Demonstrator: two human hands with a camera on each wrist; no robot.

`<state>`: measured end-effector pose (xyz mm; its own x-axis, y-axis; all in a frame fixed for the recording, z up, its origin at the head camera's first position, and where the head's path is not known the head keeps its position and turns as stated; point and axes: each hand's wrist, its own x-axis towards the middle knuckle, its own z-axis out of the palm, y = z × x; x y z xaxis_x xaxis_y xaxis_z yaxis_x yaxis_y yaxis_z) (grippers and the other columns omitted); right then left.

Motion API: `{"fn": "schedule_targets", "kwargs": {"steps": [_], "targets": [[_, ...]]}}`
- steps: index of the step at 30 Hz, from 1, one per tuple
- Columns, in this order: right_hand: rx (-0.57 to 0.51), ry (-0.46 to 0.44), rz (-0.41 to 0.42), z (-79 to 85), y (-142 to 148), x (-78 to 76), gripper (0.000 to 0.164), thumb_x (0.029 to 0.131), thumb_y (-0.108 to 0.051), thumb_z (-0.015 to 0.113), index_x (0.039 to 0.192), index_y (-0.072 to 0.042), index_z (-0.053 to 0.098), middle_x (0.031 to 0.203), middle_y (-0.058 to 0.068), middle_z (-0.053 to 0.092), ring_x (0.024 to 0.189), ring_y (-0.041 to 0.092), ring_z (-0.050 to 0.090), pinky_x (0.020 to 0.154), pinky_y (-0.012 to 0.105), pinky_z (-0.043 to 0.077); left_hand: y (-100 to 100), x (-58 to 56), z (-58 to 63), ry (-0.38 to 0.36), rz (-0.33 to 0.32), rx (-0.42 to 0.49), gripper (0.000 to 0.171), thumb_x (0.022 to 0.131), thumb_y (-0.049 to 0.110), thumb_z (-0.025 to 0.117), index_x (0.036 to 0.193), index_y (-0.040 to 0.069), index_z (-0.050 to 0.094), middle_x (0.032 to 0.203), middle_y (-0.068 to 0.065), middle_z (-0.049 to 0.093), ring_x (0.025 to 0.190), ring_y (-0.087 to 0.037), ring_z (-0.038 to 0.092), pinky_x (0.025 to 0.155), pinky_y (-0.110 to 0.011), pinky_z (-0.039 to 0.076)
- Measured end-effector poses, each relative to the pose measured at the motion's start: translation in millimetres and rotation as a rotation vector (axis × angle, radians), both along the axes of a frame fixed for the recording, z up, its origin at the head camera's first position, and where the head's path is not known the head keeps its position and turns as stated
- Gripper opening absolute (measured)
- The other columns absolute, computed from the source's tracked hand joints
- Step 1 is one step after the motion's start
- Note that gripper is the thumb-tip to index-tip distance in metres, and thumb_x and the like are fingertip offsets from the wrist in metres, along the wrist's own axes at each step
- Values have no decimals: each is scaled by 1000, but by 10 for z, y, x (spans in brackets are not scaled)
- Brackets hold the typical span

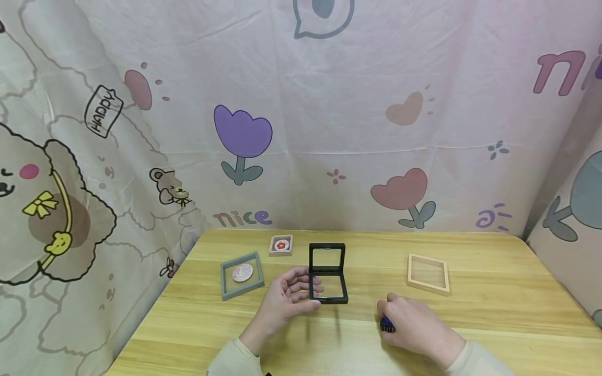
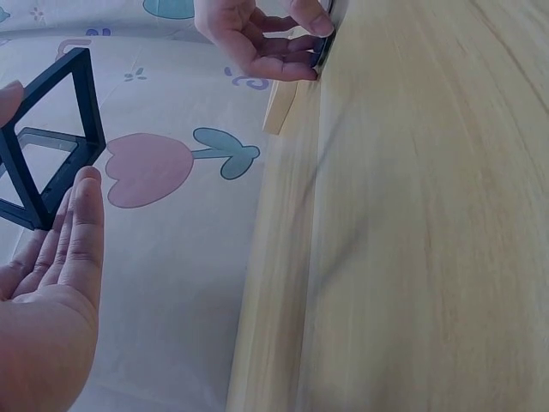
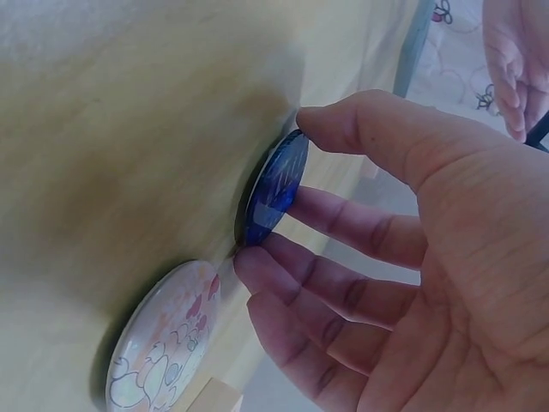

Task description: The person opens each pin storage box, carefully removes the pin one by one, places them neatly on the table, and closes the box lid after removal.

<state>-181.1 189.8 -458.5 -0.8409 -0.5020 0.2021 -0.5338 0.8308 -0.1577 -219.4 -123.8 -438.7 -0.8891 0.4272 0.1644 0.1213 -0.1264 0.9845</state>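
Observation:
My left hand (image 1: 290,296) holds a black hinged display frame (image 1: 328,301) above the table, thumb on one side and fingers behind and beneath it. The frame's two halves are spread apart, each with a clear window. At the right, my right hand (image 1: 414,324) pinches the rim of a blue round badge (image 3: 276,190) between thumb and fingertips, low at the tabletop. In the right wrist view, a pink and white round badge (image 3: 165,343) with a line drawing lies beside it on the wood. The head view hides this second badge.
A grey frame (image 1: 227,295) holding a pale round badge stands at the left of the wooden table (image 1: 188,334). Behind it is a small pale frame (image 1: 280,254) with a red-flower badge. A light wooden-coloured frame (image 1: 425,286) lies at the right. Printed cloth (image 1: 324,198) hangs behind.

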Motion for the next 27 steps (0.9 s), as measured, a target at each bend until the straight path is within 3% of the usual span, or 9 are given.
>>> {"fn": "schedule_targets", "kwargs": {"steps": [3,12,16,21,27], "targets": [[0,-18,-3,12,-2,5,22,72,-21,88,86,-20,71,80,-7,60,66,2,49,52,21,45,-1,2,3,1,-1,1,73,82,-1,88,142,-15,49,124,-6,74,108,-14,76,99,-29,65],[-28,-79,-7,49,21,3,22,76,-26,89,91,-19,74,85,-6,62,69,1,51,55,20,48,2,8,6,11,-9,-5,73,82,-1,87,142,-14,50,124,-7,73,109,-15,76,102,-36,64],[-79,-146,-12,124,42,-13,23,81,-27,89,96,-17,76,91,-3,66,70,2,51,55,20,46,5,14,1,10,-11,-8,73,81,-2,87,142,-14,50,126,-13,73,109,-15,76,103,-40,63],[-110,-209,-53,278,84,-63,28,87,-33,86,103,-13,76,95,-2,68,75,6,56,60,24,50,20,25,-6,13,-20,-7,74,80,-2,87,142,-14,50,130,-29,67,108,-15,76,102,-35,64],[-283,-243,0,455,160,-183,24,97,-31,79,105,-9,75,83,-10,66,74,0,56,63,22,52,41,45,-20,18,-37,-8,73,81,0,88,141,-14,50,132,-37,63,109,-15,76,103,-35,64]]}}
